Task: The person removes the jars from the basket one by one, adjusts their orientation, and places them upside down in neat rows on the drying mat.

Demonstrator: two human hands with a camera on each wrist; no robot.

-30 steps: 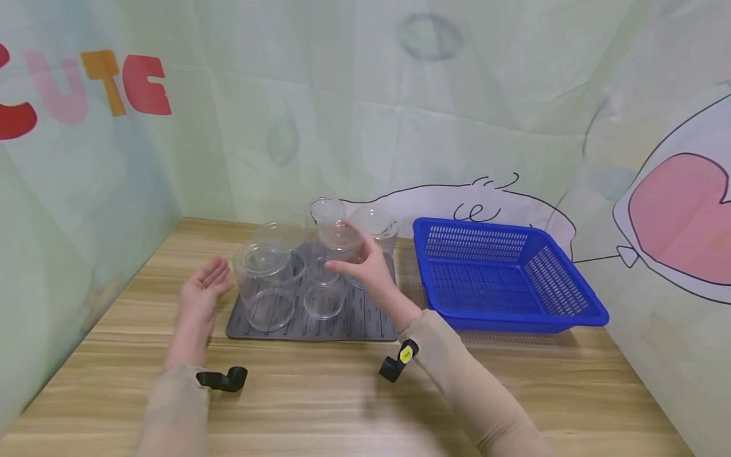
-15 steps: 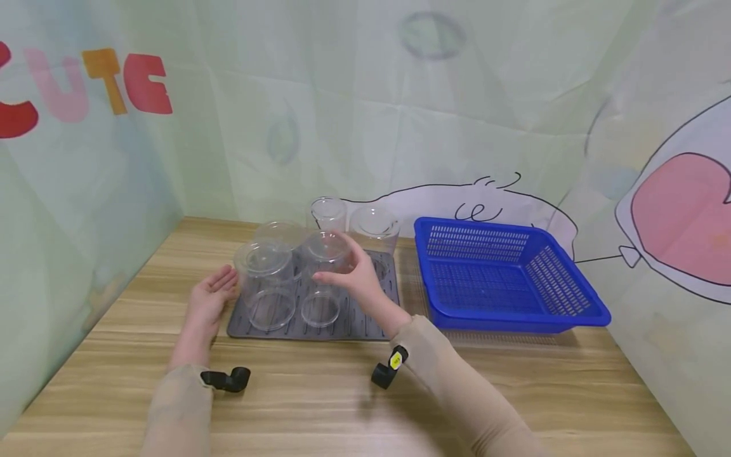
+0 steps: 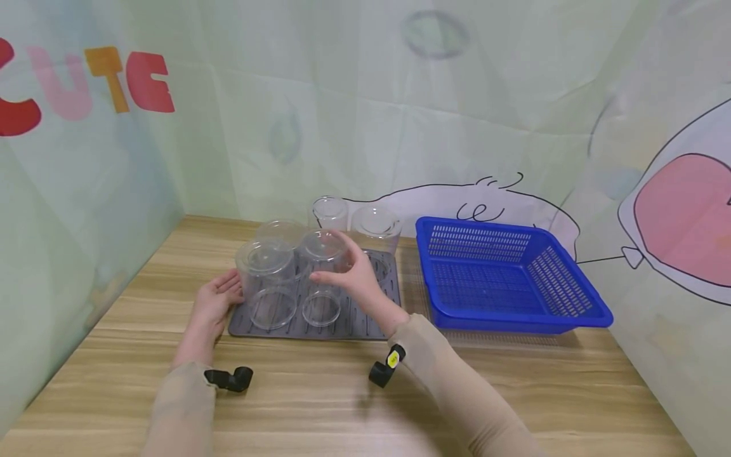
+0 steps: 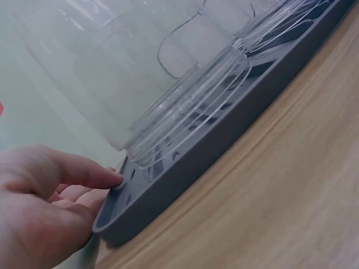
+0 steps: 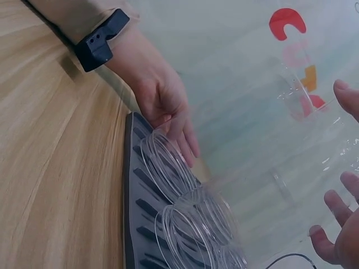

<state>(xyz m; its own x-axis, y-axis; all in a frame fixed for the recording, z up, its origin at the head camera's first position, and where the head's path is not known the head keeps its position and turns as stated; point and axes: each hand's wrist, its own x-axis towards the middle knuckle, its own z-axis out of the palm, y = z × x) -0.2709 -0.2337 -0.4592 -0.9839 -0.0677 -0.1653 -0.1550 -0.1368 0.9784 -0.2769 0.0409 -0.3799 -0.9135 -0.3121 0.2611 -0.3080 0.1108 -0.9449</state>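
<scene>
My right hand (image 3: 361, 282) grips a narrow clear plastic cup (image 3: 321, 270) from its right side, thumb in front and fingers behind. The cup stands upright on a grey drying mat (image 3: 362, 324). Just left of it is a wider clear cup (image 3: 267, 279), near the mat's front left corner. Beside that corner rests my left hand (image 3: 214, 308), palm up with relaxed fingers. In the left wrist view a finger (image 4: 95, 174) touches the edge of the mat (image 4: 168, 207). Behind, partly hidden, stand further clear cups, one at back left (image 3: 280, 230).
At the mat's back stand a narrow clear cup (image 3: 330, 212) and a wide clear cup (image 3: 377, 225). A blue plastic basket (image 3: 514, 320) with slotted walls sits to the right on the wooden table (image 3: 308, 400). Printed cloth (image 3: 365, 127) hangs behind.
My right hand has lowered the narrow cup, bringing it left and toward the front of the mat, where it now stands. My left hand has shifted slightly right, closer to the mat.
</scene>
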